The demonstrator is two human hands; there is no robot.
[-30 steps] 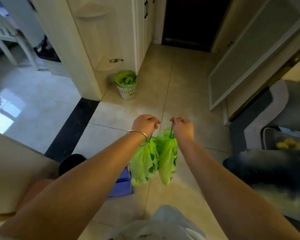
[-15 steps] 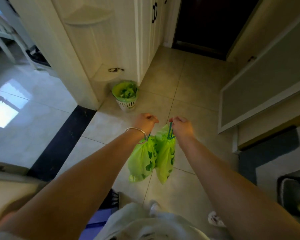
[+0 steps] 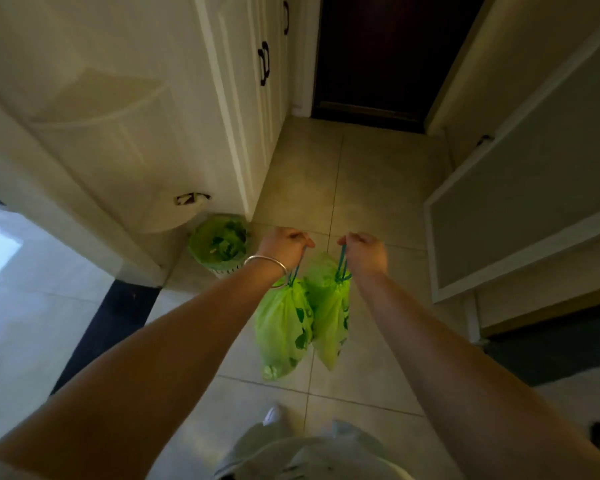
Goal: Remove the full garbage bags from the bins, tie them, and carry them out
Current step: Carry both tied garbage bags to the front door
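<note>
Both arms out in front, hands held apart at about the same height. My left hand (image 3: 284, 244), silver bangle (image 3: 266, 262) on the wrist, is fisted around the blue drawstring of the left green bag (image 3: 283, 336). My right hand (image 3: 363, 251) is curled the same way around the drawstring of the right green bag (image 3: 329, 306). Both bags are cinched at the neck and hang free above the floor, sides touching, the left one hanging a little lower. Dark green print shows on both.

Tiled floor (image 3: 378, 188) below, pale beige. Small white bin (image 3: 219, 245) with a green liner stands to the left of my left hand, at the foot of the white cabinet (image 3: 146, 109); some bits lie inside the liner, contents unclear. Cabinet doors carry black handles (image 3: 264, 62). Dark door (image 3: 388, 53) straight ahead at the end of the passage. White-framed grey panel (image 3: 520, 209) leans on the right. Toe of one white shoe (image 3: 272, 415) visible below the bags.
</note>
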